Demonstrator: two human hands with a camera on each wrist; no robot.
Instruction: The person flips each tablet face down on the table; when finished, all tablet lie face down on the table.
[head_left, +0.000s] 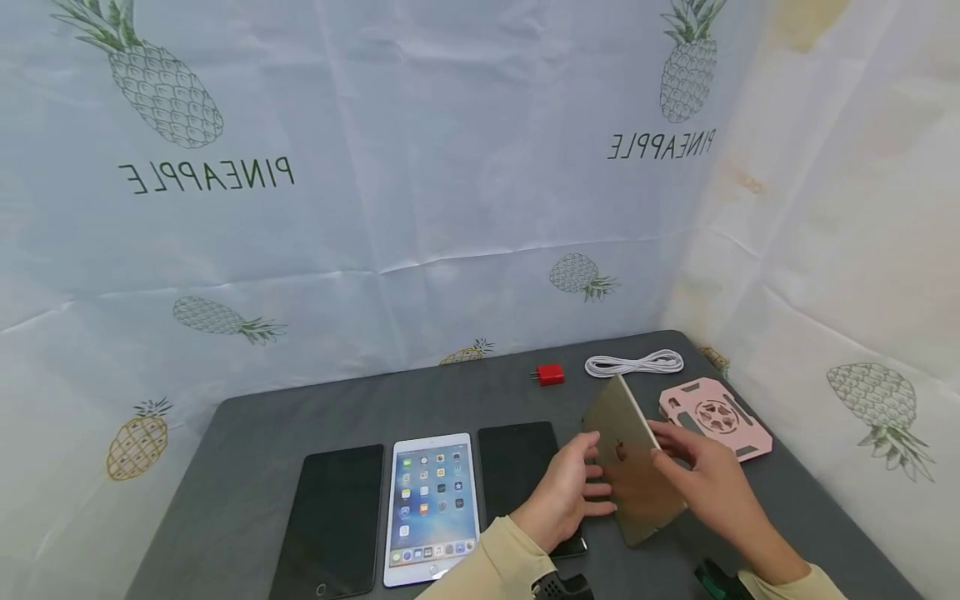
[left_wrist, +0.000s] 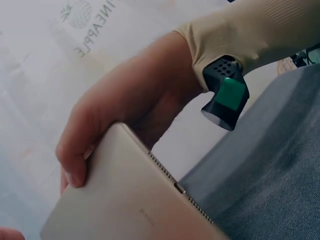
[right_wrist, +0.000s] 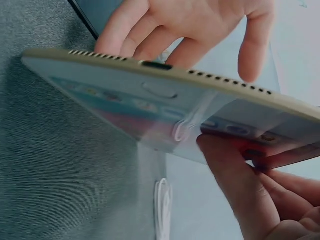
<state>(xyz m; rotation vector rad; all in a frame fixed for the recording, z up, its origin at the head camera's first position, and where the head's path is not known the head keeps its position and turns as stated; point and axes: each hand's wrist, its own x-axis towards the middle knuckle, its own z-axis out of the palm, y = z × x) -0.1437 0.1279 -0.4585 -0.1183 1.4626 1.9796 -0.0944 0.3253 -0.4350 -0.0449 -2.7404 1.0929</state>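
A gold tablet (head_left: 633,475) stands tilted on edge over the grey table, its back with a dark apple logo toward my left hand. My right hand (head_left: 708,475) pinches its upper right edge; in the left wrist view, a finger bends over the edge onto the tablet's back (left_wrist: 115,185). On the other side of the tablet, my left hand (head_left: 566,483) is held with fingers extended and spread, fingertips right at the back. Lit icons show on the tablet's screen (right_wrist: 150,117) in the right wrist view, along with its bottom port and speaker holes.
Left of the hands lie a black tablet (head_left: 333,517), a white tablet (head_left: 433,500) with a lit home screen, and another black tablet (head_left: 517,462) partly under my left hand. Toward the back are a red charger plug (head_left: 550,374), a coiled white cable (head_left: 637,364) and a pink case (head_left: 716,417).
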